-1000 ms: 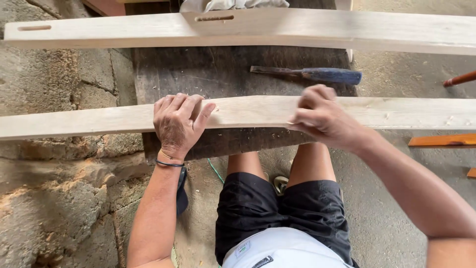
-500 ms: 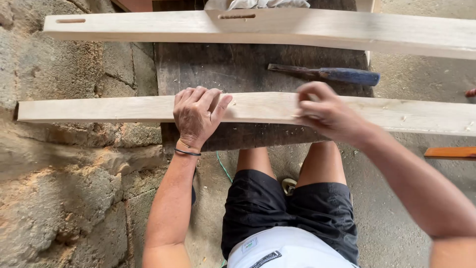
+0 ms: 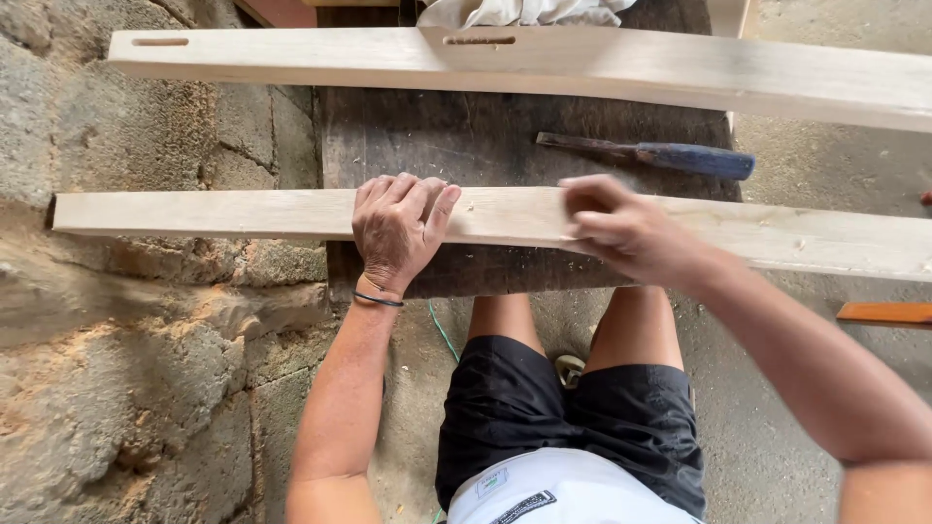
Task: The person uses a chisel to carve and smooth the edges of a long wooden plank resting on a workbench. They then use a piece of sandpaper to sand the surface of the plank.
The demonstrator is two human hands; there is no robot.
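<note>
A long pale wooden plank [image 3: 243, 213] lies across a dark wooden bench [image 3: 466, 126] in front of me. My left hand [image 3: 398, 228] lies palm down on the plank, with its fingers over the far edge, pinning it. A thin black band circles that wrist. My right hand [image 3: 621, 228] rests on the same plank a little to the right. Its fingers are curled and blurred by motion, and anything under them is hidden.
A second pale plank [image 3: 680, 68] with two slots lies across the bench's far side. Between the planks lies a chisel [image 3: 660, 155] with a blue handle. A rough stone wall [image 3: 146, 340] is at left, a white cloth [image 3: 524, 12] at the top and an orange wooden piece [image 3: 888, 312] at right.
My right hand has slid a little leftward along the plank, closer to my left hand. The left hand keeps its place on the plank. The view has shifted slightly.
</note>
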